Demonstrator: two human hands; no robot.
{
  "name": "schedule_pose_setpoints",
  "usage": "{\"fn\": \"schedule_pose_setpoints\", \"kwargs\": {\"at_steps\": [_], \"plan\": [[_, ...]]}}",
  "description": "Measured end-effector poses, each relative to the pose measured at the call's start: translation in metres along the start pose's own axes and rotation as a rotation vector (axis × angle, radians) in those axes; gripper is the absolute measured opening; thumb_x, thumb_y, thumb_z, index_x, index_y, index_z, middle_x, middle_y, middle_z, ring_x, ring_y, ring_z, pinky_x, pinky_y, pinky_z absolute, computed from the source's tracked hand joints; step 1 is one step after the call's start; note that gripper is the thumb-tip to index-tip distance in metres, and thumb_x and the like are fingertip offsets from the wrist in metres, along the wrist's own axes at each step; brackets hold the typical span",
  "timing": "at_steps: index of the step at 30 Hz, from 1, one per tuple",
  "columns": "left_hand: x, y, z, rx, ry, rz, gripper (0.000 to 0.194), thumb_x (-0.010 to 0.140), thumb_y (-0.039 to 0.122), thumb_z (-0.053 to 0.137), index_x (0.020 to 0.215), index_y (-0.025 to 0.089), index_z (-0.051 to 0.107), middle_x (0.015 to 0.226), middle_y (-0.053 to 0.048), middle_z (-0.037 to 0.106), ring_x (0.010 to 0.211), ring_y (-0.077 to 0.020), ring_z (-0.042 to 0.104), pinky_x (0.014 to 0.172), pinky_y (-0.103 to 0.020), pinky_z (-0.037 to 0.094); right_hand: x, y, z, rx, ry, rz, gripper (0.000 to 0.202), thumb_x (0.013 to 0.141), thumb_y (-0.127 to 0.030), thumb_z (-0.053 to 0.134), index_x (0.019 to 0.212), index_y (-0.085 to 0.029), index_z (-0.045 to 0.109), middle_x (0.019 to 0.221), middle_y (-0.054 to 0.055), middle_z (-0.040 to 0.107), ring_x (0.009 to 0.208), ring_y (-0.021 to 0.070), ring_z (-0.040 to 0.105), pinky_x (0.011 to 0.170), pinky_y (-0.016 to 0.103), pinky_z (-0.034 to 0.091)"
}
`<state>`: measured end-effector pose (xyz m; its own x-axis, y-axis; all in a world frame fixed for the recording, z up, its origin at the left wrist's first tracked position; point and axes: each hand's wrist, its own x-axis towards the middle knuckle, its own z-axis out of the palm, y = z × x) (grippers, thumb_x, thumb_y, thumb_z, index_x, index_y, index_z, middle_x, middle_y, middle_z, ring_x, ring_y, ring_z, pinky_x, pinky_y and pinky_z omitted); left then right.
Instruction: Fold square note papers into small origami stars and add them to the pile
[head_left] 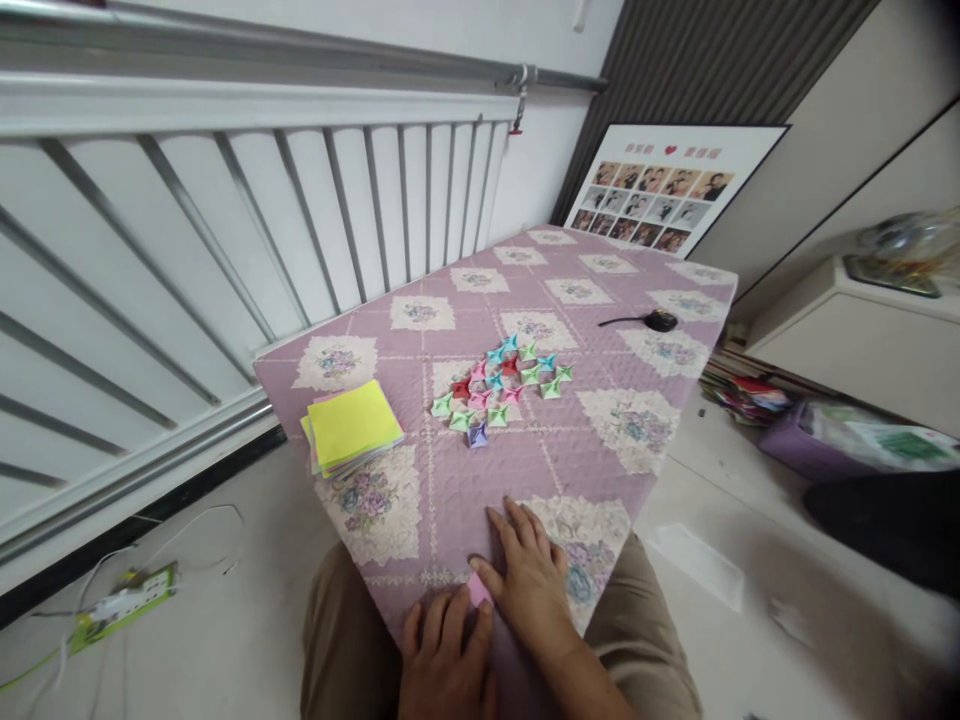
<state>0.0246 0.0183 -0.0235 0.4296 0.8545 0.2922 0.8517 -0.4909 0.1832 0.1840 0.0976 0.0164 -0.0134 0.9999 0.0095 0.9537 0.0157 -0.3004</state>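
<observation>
Left hand (448,645) is resting just nearside of pink paper (478,590), right hand (529,578) just to its right — fingers apart, neither clamped.

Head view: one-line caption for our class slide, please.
Left hand and right hand at a pink paper piece, with origami shapes and a paper stack beyond.
</observation>
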Motion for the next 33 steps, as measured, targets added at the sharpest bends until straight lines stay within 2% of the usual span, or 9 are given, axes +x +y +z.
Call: {"fn": "schedule_pose_setpoints", "kwargs": {"at_steps": [4,11,19,22,24,27,29,31,33], "plan": [[0.002,0.001,-0.004,-0.001,0.001,-0.014,0.059,0.075,0.033,0.059,0.133,0.031,0.047,0.13,-0.006,0.056,0.114,-0.0304,0.048,0.093,-0.049,0.032,-0.001,0.0,-0.005,0.034,-0.035,0.014,0.06,0.079,-0.047,0.06,0.134,-0.028,0.046,0.147,0.008,0.037,0.135,0.0312,0.029,0.098,0.052,0.032],[-0.001,0.0,-0.003,0.013,0.032,0.005,0.058,0.073,0.032,0.061,0.13,0.033,0.049,0.126,-0.007,0.058,0.113,-0.0303,0.048,0.092,-0.048,0.034,-0.004,-0.006,-0.013,0.038,-0.112,-0.002,0.083,0.065,-0.042,0.071,0.14,-0.026,0.038,0.152,0.011,0.028,0.139,0.0352,0.021,0.102,0.055,0.026],[0.0,0.004,0.002,-0.005,0.125,-0.044,0.052,0.073,0.038,0.063,0.124,0.034,0.054,0.12,-0.008,0.059,0.111,-0.0305,0.049,0.094,-0.049,0.031,0.003,-0.016,-0.009,0.011,-0.08,0.048,0.067,0.076,-0.046,0.062,0.137,-0.027,0.043,0.152,0.009,0.029,0.139,0.0333,0.021,0.102,0.057,0.024],[0.004,0.006,-0.003,0.009,0.191,-0.023,0.047,0.075,0.04,0.061,0.121,0.031,0.057,0.121,-0.008,0.059,0.111,-0.0295,0.049,0.093,-0.048,0.03,0.011,-0.017,-0.008,0.039,-0.097,0.057,0.063,0.078,-0.047,0.059,0.136,-0.027,0.045,0.152,0.008,0.028,0.139,0.033,0.02,0.105,0.058,0.02],[0.007,0.007,-0.009,0.023,0.156,0.005,0.047,0.076,0.036,0.059,0.122,0.03,0.056,0.124,-0.007,0.058,0.113,-0.0284,0.048,0.094,-0.047,0.029,0.015,-0.009,-0.007,0.127,-0.07,0.031,0.059,0.08,-0.045,0.058,0.135,-0.028,0.046,0.15,0.008,0.033,0.139,0.0321,0.023,0.106,0.058,0.02],[0.009,0.007,-0.019,0.018,0.107,-0.001,0.048,0.077,0.033,0.058,0.125,0.03,0.054,0.125,-0.005,0.059,0.113,-0.0275,0.048,0.095,-0.046,0.027,0.013,0.009,-0.006,0.409,0.057,-0.047,0.042,0.085,-0.039,0.05,0.125,-0.025,0.055,0.134,0.01,0.053,0.127,0.0272,0.043,0.103,0.05,0.031],[0.009,0.008,-0.024,-0.005,0.075,-0.022,0.049,0.077,0.033,0.058,0.125,0.03,0.053,0.126,-0.005,0.059,0.112,-0.0277,0.048,0.096,-0.046,0.025,0.004,0.02,-0.006,0.601,0.119,-0.083,0.028,0.089,-0.035,0.044,0.104,-0.022,0.064,0.11,0.01,0.065,0.104,0.0221,0.059,0.091,0.039,0.045],[0.009,0.009,-0.026,-0.041,0.018,-0.04,0.05,0.077,0.033,0.059,0.126,0.031,0.053,0.127,-0.004,0.058,0.113,-0.0283,0.047,0.096,-0.046,0.024,-0.008,0.026,-0.008,0.647,0.087,-0.137,0.023,0.09,-0.032,0.045,0.09,-0.022,0.065,0.089,0.006,0.067,0.086,0.0188,0.062,0.078,0.033,0.048],[0.009,0.009,-0.027,-0.083,-0.052,-0.06,0.051,0.077,0.033,0.059,0.127,0.031,0.052,0.13,-0.004,0.056,0.115,-0.0289,0.046,0.097,-0.046,0.024,-0.022,0.026,-0.009,0.584,0.016,-0.261,0.019,0.089,-0.027,0.048,0.086,-0.024,0.066,0.082,0.003,0.066,0.082,0.0179,0.06,0.077,0.032,0.047]]}}
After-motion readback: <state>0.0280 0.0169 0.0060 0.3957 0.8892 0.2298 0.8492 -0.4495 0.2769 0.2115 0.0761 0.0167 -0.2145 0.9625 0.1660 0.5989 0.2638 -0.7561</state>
